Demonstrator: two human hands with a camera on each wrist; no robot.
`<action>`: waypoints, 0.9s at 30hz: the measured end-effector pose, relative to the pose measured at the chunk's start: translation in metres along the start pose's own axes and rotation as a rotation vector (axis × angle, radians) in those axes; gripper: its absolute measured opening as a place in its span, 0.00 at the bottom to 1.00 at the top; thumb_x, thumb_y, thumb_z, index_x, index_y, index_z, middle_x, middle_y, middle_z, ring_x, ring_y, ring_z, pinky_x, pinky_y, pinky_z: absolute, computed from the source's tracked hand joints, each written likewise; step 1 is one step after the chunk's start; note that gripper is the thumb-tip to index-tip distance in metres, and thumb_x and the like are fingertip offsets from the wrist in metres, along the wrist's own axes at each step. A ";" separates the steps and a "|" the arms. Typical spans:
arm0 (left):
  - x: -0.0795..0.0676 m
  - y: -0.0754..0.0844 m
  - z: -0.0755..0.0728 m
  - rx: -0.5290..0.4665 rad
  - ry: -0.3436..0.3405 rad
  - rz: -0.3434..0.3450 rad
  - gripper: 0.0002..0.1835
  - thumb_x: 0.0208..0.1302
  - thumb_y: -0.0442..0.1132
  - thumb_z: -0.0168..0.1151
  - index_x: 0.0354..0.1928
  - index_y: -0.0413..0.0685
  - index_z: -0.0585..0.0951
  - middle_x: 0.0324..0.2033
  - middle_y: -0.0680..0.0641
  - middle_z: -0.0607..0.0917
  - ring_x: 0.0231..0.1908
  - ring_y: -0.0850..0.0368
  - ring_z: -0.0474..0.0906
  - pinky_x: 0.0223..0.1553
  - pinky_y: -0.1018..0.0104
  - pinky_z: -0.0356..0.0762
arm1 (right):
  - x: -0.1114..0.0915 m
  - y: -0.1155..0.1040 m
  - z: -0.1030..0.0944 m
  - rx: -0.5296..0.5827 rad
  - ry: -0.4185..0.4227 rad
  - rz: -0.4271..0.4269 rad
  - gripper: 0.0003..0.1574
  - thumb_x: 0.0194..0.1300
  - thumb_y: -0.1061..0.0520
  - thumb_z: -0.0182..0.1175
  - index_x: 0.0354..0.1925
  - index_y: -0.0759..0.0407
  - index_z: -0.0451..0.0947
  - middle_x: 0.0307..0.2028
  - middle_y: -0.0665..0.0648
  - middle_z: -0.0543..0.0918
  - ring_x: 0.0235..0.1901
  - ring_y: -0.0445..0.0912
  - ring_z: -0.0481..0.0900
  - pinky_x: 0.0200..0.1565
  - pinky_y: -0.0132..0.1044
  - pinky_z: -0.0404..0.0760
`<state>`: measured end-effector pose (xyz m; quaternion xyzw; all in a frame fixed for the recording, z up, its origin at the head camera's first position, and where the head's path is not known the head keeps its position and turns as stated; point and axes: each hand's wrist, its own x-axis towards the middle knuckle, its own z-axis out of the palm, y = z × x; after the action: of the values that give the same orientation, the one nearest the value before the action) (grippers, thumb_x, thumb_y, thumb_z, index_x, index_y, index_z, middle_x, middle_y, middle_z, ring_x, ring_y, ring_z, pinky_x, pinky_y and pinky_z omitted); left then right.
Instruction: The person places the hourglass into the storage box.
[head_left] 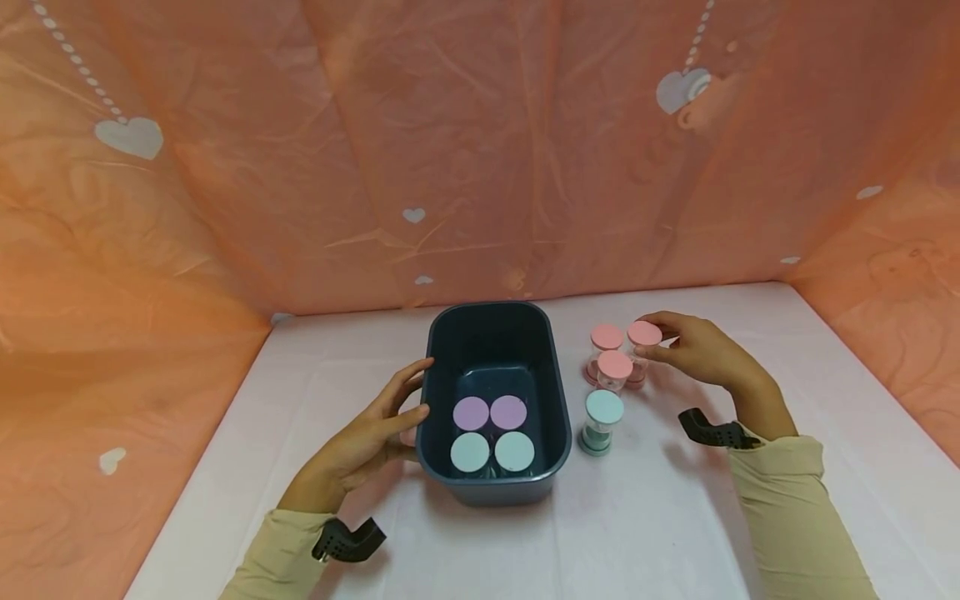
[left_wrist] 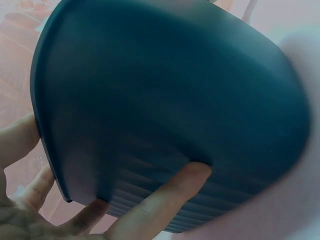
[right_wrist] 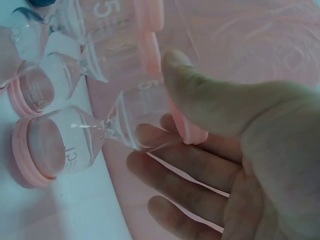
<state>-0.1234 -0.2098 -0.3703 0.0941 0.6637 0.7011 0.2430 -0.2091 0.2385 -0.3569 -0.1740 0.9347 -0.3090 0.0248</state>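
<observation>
My right hand (head_left: 705, 357) pinches the pink top cap of a clear sand timer (head_left: 644, 333) between thumb and fingers. In the right wrist view this sand timer (right_wrist: 75, 145) shows a narrow waist and a "5" marking. Two more pink-capped timers stand close by on its left, and a mint-green sand timer (head_left: 603, 408) is in front of them. My left hand (head_left: 360, 446) rests with spread, extended fingers against the left side of a dark blue bin (head_left: 487, 342). The left wrist view shows one fingertip pressing the bin's ribbed outer wall (left_wrist: 175, 90).
Inside the bin, at its near end, stand two purple-capped timers (head_left: 471, 413) and two mint-capped timers (head_left: 470, 452). A white cloth covers the table (head_left: 637, 525). Orange-pink sheeting (head_left: 480, 150) with hearts hangs behind and along both sides.
</observation>
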 end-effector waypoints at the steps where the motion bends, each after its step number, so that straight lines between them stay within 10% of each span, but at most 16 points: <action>1: 0.000 0.000 0.000 -0.001 -0.001 0.002 0.34 0.75 0.42 0.53 0.76 0.67 0.52 0.77 0.46 0.43 0.71 0.29 0.52 0.54 0.39 0.77 | 0.000 -0.001 -0.001 0.003 0.007 0.004 0.31 0.67 0.45 0.64 0.62 0.59 0.74 0.55 0.64 0.82 0.55 0.58 0.79 0.56 0.56 0.76; 27: 0.000 -0.001 -0.002 -0.017 -0.028 0.018 0.37 0.72 0.39 0.55 0.77 0.66 0.52 0.77 0.46 0.43 0.71 0.26 0.50 0.57 0.34 0.73 | -0.019 -0.039 -0.027 -0.004 0.265 0.029 0.30 0.68 0.40 0.62 0.62 0.52 0.75 0.51 0.58 0.82 0.48 0.54 0.78 0.47 0.40 0.73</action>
<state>-0.1236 -0.2114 -0.3711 0.1079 0.6534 0.7075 0.2467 -0.1831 0.2316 -0.3137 -0.1183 0.9329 -0.3269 -0.0946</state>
